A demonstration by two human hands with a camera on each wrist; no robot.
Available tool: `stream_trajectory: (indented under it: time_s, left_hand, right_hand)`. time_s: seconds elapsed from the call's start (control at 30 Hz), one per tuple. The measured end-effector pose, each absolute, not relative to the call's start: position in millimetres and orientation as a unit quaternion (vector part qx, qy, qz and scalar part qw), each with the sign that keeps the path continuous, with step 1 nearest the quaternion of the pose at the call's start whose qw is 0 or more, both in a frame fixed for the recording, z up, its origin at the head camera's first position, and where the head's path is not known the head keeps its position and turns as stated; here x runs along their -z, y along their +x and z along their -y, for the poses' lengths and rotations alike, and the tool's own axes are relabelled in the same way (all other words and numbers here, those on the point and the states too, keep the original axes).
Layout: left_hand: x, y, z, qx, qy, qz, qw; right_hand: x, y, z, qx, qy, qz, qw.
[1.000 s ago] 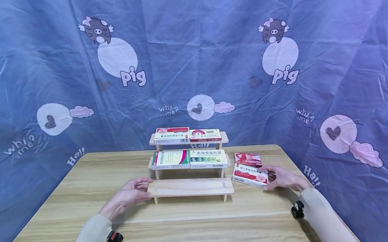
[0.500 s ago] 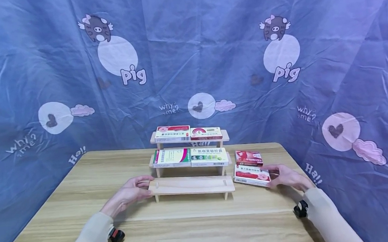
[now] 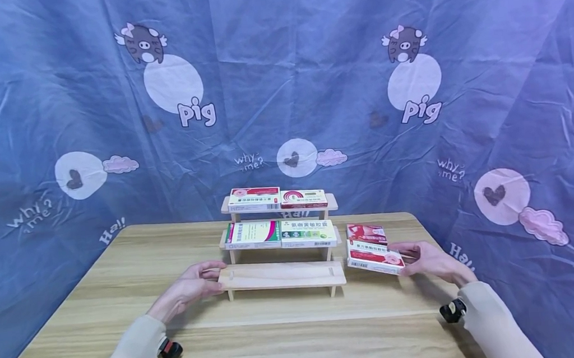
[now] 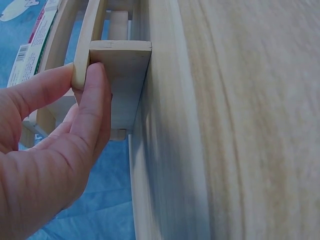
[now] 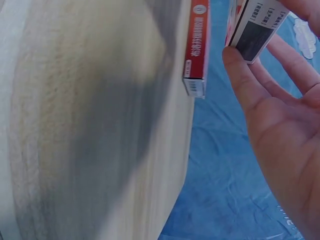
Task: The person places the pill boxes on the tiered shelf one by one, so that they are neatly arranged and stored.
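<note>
With the front wooden shelf (image 3: 284,274) as the clock's centre in the head view, the left hand (image 3: 191,287) sits at nine o'clock, pinching that shelf's end between thumb and fingers. At three o'clock the right hand (image 3: 427,260) grasps a red-and-white medicine box (image 3: 376,256) by its end; the right wrist view shows this box raised off the wooden table (image 3: 300,346). A red medicine box (image 3: 366,232) lies on the table between two and three o'clock (partly hidden by the held one). On the middle shelf (image 3: 222,243), a white box with green and magenta edging (image 3: 252,235) is at eleven, beside a white-and-green capsule box (image 3: 308,233) at one. Farther off toward twelve, the rear shelf (image 3: 333,202) bears two more red-and-white boxes (image 3: 254,198), side by side. A blue pig-print curtain (image 3: 278,61) hangs behind.
</note>
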State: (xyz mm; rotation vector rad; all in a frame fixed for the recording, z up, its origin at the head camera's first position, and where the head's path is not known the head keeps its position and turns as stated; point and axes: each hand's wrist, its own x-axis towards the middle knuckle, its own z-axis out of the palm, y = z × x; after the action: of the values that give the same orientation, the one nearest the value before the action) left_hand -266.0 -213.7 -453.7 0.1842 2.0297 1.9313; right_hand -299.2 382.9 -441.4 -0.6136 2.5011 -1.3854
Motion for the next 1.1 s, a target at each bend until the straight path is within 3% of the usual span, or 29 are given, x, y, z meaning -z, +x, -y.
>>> stream_trajectory:
  time_s: [0.5,1.1]
  left_hand:
    - [451.1,-264.2,212.8,-0.672,0.075,-0.718,0.167]
    - [452.7,-265.4,212.5,-0.668,0.063,-0.723,0.164]
  right_hand:
    - [439.7,-289.7,-386.8,0.502,-0.257,-0.817,0.118]
    - [443.9,-280.8,-346.0,0.524,-0.323,-0.774,0.151]
